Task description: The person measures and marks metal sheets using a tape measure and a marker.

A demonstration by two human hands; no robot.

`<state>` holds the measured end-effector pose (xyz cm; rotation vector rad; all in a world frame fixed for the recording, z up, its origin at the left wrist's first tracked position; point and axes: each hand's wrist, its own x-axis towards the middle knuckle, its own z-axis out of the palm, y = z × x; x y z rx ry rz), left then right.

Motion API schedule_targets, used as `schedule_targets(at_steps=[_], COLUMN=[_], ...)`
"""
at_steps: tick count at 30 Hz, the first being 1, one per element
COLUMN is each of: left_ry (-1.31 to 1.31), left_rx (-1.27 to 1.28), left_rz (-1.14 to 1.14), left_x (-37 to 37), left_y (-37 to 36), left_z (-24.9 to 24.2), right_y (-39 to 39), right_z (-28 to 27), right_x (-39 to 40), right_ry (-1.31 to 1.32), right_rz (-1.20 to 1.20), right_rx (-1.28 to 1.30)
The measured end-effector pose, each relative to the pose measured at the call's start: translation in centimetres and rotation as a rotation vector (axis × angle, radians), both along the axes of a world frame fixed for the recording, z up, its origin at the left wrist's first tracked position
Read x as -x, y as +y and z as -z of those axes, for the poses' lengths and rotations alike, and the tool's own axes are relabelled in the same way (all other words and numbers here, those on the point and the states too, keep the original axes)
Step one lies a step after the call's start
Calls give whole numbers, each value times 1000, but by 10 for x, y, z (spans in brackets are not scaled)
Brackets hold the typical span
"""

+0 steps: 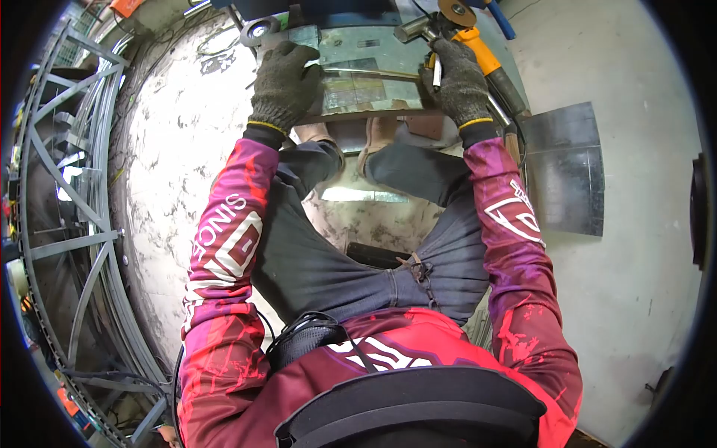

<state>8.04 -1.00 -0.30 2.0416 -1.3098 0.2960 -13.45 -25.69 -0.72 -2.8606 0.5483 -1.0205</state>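
My left hand point(285, 84), in a dark grey knitted glove, is at the left side of a flat greenish plate point(366, 45). Its fingers are closed on the left end of a thin metal rod point(370, 73) that crosses above the plate. At the right end of the rod is my right hand point(459, 78), gloved too, with a white-tipped marker point(437, 75) between its fingers. Just beyond it lie a hammer point(418, 30) and a yellow angle grinder point(478, 51). How firmly the right fingers touch the rod is hidden.
A round disc point(260, 30) sits at the plate's back left. On the right, a dark metal sheet point(564, 170) lies on the pale floor. Metal frames point(75, 243) and long rods stand along the left. My legs are below the plate.
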Motion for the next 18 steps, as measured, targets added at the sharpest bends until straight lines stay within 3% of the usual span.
schedule_targets(at_steps=[3,5,6,7,9,15,18], left_ry=[77,191,-175,-101,-313,-207,-200], left_rx=[19,-111,-240,-410,-449,-717,-535], left_rz=[-13,140,266,212,114,285,245], left_x=[1,12,2,24,44,87,84], left_y=[6,8,3,2,1,-3,-6], left_z=[5,4,25,-4,11,-14,-1], right_y=[7,12,10,10,14,19,8], right_z=[-8,-14,-11,-9,-5,-12,-1], right_x=[-7,-12,-14,-15,-13,-14,-9], right_ry=[69,91,85,79,-16,47,-30], right_rz=[62,88,93,88,103,155,95], right_rx=[-20,-38,-55,-50,-86,-146,-140])
